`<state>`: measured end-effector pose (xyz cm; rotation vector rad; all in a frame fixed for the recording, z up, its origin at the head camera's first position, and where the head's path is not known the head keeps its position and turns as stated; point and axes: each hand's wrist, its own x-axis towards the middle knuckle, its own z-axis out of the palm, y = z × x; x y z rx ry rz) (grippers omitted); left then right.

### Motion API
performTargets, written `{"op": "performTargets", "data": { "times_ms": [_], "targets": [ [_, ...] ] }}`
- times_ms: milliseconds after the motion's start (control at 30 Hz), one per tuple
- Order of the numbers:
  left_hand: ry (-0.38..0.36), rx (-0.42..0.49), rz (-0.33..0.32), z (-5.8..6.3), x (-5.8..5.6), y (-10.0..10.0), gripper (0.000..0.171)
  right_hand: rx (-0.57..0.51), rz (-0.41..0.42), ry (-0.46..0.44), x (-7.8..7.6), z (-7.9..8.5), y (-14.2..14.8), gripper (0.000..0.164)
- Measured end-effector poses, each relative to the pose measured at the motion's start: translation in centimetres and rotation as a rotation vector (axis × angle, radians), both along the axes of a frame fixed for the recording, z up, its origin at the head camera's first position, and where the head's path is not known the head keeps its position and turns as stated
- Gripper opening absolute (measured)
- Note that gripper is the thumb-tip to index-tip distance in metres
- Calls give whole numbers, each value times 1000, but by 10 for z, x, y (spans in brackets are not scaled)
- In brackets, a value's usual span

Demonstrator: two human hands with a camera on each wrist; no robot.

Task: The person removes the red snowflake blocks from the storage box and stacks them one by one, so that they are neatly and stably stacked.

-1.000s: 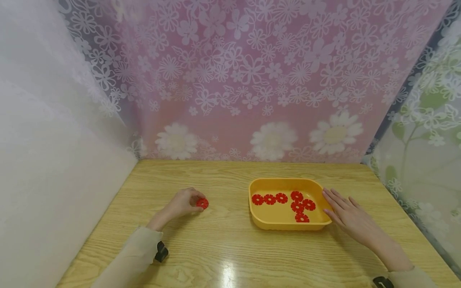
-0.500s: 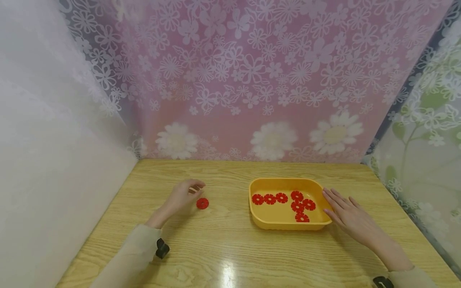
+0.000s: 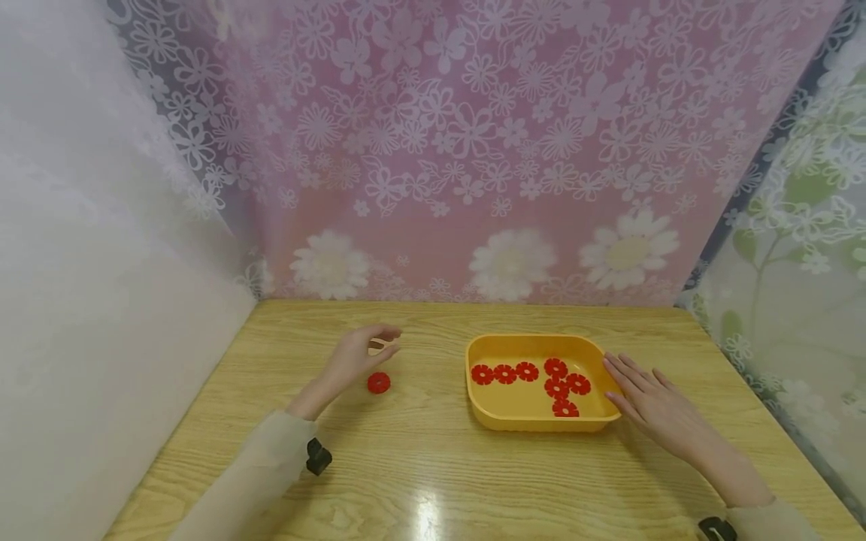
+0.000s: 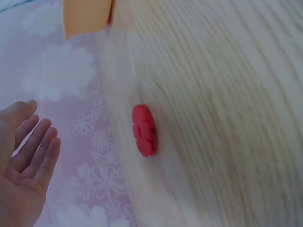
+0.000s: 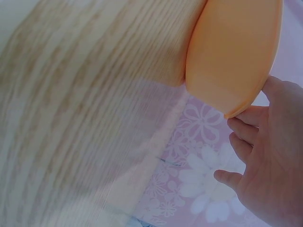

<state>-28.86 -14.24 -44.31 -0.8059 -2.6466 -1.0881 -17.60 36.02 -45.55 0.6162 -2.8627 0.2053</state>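
Note:
A red notched snowflake disc (image 3: 379, 383) lies on the table at the left, just below my left hand (image 3: 355, 357). That hand hovers with thumb and fingers spread apart, holding nothing. In the left wrist view the hand (image 4: 28, 168) is off to the side of the red disc (image 4: 144, 130), which shows edge-on. My right hand (image 3: 666, 417) rests its extended fingers against the right rim of a yellow tray (image 3: 541, 423). Its fingertips touch the tray's edge in the right wrist view too. Inside the tray are several red discs (image 3: 504, 374), three in a row at left and a cluster at right.
The wooden table (image 3: 433, 466) carries the tray right of centre. A pink floral curtain (image 3: 440, 188) hangs along the back edge. Pale cloths border the left (image 3: 122, 263) and right (image 3: 798, 300) sides.
My left hand has let go of the red disc, lifted off and moved slightly up and right with its fingers opening. The right hand and tray have stayed in place.

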Motion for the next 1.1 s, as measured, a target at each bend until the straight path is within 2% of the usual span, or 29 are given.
{"op": "performTargets", "data": {
  "times_ms": [233,567,900,1100],
  "targets": [
    [37,14,-79,10,-3,25,38,2,-1,8,-2,-1,0,62],
    [15,38,-187,17,-10,79,39,-1,0,19,-2,-3,1,62],
    [2,-40,-302,15,-12,133,40,-8,-4,-1,-1,-2,0,62],
    [4,-126,-308,12,-11,157,41,-13,-11,-33,-1,1,-1,63]
  ]
}}
